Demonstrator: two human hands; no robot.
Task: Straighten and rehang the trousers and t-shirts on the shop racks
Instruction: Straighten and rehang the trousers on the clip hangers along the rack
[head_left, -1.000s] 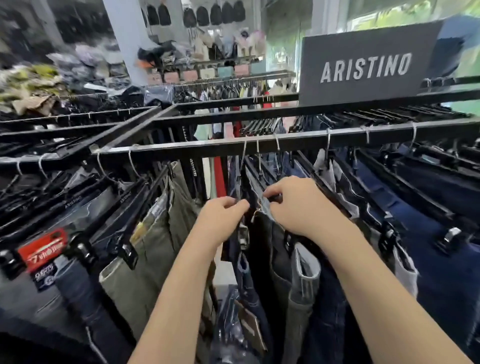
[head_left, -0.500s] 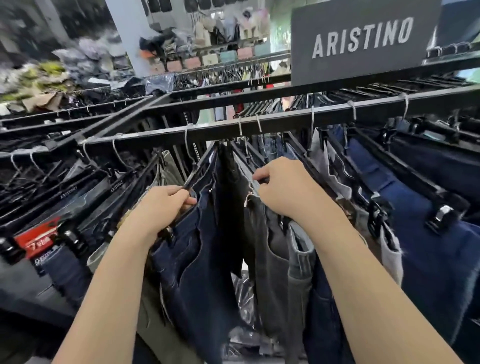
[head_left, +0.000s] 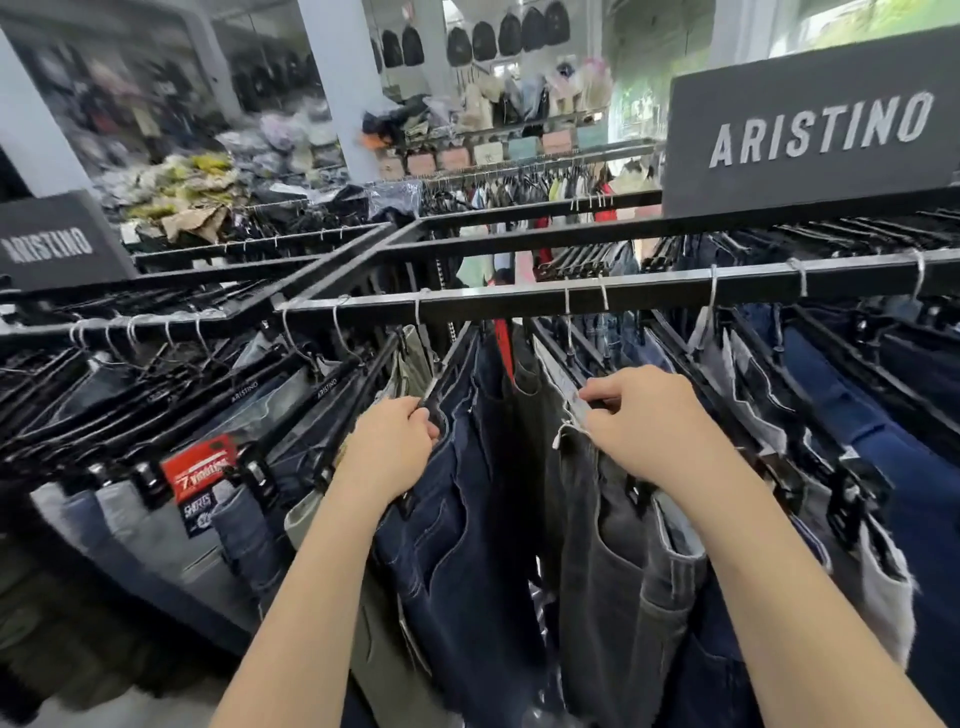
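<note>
Shop racks fill the head view, with trousers packed along the rail (head_left: 649, 291). Dark blue jeans (head_left: 457, 519) are clamped at the hanger by the left hand (head_left: 395, 447) and grey jeans (head_left: 613, 545) by the right hand (head_left: 644, 421), each grip closed. Denim is judged heavy and floppy, so it is best held by the hanger bars.

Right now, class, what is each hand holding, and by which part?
Left hand grips the bar of the black hanger carrying the dark blue jeans; right hand grips the hanger bar atop the grey jeans.
</note>
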